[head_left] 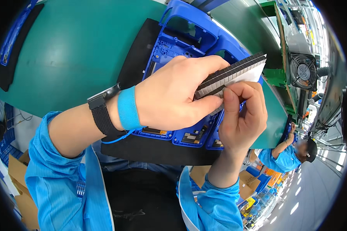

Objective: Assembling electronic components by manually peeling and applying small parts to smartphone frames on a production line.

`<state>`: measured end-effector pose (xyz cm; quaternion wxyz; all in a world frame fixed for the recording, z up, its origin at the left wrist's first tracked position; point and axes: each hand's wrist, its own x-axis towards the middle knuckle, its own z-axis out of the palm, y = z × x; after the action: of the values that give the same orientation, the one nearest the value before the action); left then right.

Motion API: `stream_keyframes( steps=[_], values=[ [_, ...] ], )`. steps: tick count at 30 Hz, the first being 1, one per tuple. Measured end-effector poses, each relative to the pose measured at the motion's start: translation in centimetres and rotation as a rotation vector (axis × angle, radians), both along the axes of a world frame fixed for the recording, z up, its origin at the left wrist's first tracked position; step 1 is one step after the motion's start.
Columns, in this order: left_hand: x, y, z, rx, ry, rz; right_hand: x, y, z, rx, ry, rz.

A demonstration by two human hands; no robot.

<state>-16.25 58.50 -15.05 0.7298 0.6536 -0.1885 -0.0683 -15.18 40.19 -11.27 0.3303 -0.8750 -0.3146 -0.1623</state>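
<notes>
My left hand (173, 92), with a blue wrist strap (128, 109) and a watch on its wrist, grips a sheet of black foam strips (235, 71) on white backing. The sheet slants up to the right. At its lower edge my right hand (245, 115) is closed in a pinch, thumb against forefinger, by a small dark strip end; the fingertips cover most of it. Beneath both hands several blue plastic housings (189, 25) lie open side up on a black mat (162, 151). Small circuit parts show inside them, partly hidden by my hands.
The green tabletop (73, 54) stretches to the left, where another blue part (15, 36) lies on a dark mat. A fan (303, 71) stands by a green-edged frame at the right. Farther right a person in blue (281, 158) works. Cardboard boxes (247, 184) stand below the table.
</notes>
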Motion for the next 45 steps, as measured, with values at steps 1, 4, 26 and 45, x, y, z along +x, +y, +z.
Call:
stream_keyframes(
  steps=[1, 4, 26, 45],
  values=[
    [0.1, 0.0, -0.2, 0.055, -0.09, 0.045, 0.2, 0.0, 0.0, -0.051, -0.015, 0.002],
    [-0.1, -0.1, -0.1, 0.127, -0.141, 0.126, 0.0, 0.3, -0.2, -0.109, -0.026, -0.009],
    [0.6, 0.7, -0.4, 0.033, -0.163, 0.309, 1.2, 1.3, 0.2, 0.119, 0.026, 0.0],
    [0.8, 0.3, -0.1, 0.095, -0.204, 0.208, 2.2, 0.8, 0.7, 0.001, -0.113, 0.112]
  ],
)
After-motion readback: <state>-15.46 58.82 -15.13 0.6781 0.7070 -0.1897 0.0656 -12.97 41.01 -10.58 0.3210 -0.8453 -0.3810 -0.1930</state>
